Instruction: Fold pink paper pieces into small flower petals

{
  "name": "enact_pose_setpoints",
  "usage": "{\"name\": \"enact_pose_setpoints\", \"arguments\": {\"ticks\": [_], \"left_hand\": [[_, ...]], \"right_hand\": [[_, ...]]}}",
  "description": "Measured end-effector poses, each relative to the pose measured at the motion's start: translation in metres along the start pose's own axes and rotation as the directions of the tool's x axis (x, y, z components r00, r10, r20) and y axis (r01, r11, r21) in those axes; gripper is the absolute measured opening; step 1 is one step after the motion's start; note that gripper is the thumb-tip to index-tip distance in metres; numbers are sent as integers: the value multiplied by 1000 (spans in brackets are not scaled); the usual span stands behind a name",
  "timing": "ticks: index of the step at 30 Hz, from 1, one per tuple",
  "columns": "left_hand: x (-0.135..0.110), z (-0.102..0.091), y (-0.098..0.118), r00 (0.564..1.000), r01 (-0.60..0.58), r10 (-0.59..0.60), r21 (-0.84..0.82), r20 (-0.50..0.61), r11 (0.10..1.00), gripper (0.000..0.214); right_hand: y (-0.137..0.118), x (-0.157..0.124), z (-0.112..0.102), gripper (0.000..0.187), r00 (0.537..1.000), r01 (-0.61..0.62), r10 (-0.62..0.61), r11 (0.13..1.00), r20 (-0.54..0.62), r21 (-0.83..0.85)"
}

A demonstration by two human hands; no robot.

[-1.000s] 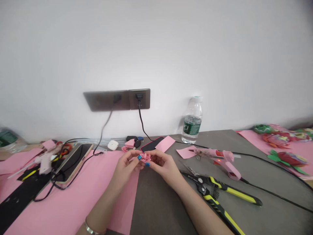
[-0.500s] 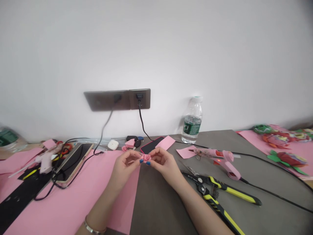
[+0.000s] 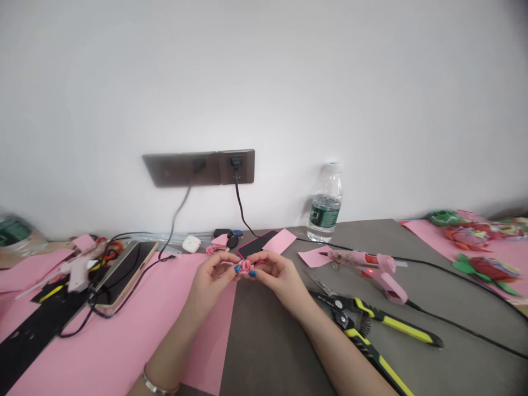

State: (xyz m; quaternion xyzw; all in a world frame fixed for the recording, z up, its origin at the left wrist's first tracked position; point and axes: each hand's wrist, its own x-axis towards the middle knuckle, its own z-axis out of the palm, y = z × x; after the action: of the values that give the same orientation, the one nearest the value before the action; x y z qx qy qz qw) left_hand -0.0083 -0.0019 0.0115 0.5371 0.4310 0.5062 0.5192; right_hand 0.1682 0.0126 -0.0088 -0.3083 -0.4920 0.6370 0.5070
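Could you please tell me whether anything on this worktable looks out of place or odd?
The pink hot glue gun stands out: it lies on its side with a red light showing, and its nozzle end reaches onto a pink paper scrap. That looks risky if the gun is hot.
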Motion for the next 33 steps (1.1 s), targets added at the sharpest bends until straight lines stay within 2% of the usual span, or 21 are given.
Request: {"name": "enact_pose_setpoints", "arguments": {"ticks": [6,9,12,16,20,25,28,32,33], "left_hand": [[1,-1,1,994,4,-9,47,109,999,12],[0,-3,1,990,-9,0,60,144,998,10],[-1,-2,1,991,-27,16,84,130,996,14],[-2,-2,1,997,-38,28,138,72,990,11],[-3,-2,1,996,-26,8,201,93,979,10],[-3,0,3,994,-32,10,204,105,978,10],[2,-9,1,999,-32,23,210,44,977,11],[9,-26,2,983,-47,83,212,-162,976,15],[9,-28,3,979,-51,91,209,-184,977,17]], "right_hand": [[2,1,1,35,998,-54,53,997,30,62],[2,1,0,37,999,-41,41,997,2,68],[1,1,-1,36,999,-31,33,998,-27,57],[1,0,-1,34,999,-48,48,998,-3,39],[3,0,0,36,999,-49,49,999,22,1],[3,1,2,38,998,-59,59,998,21,-10],[1,0,3,35,1000,-28,28,999,-14,-15],[3,1,2,38,999,-1,-1,999,-40,-48],[4,1,1,37,999,-1,-1,998,-38,-58]]}}
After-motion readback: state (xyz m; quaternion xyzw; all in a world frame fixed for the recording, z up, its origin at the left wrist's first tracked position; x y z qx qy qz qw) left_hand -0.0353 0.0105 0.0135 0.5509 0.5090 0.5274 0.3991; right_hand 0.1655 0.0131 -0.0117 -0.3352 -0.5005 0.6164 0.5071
